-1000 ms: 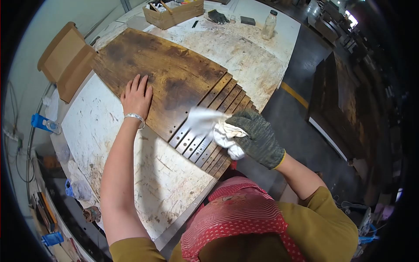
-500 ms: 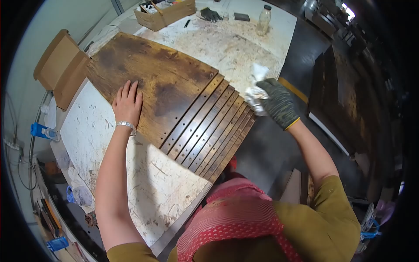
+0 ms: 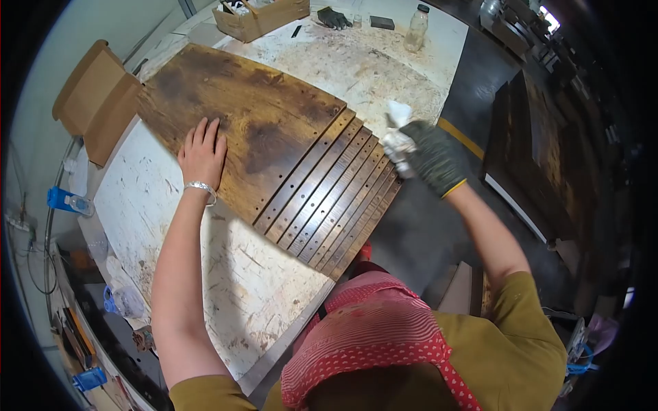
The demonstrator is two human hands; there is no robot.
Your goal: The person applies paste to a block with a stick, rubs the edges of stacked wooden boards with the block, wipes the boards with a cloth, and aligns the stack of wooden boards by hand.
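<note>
Dark-stained wooden boards [image 3: 240, 109] lie stacked in steps on the white table [image 3: 233, 294], with rows of small holes along their stepped ends. My bare left hand [image 3: 203, 154] rests flat on the top board near its left edge, fingers apart, a bracelet on the wrist. My right hand [image 3: 433, 157], in a dark grey knit glove, is closed around a crumpled white cloth [image 3: 397, 142] at the far right corner of the stepped ends. Whether the cloth touches the wood there cannot be made out.
An open cardboard box [image 3: 99, 103] stands at the left. At the back are a filled carton [image 3: 264, 19], a dark glove [image 3: 334, 18], a dark block [image 3: 382, 22] and a glass jar [image 3: 417, 29]. More dark wood [image 3: 528, 157] stands beyond the aisle at right.
My right hand has moved with the cloth from over the near part of the stepped ends to their far right corner. My left hand stays on the top board.
</note>
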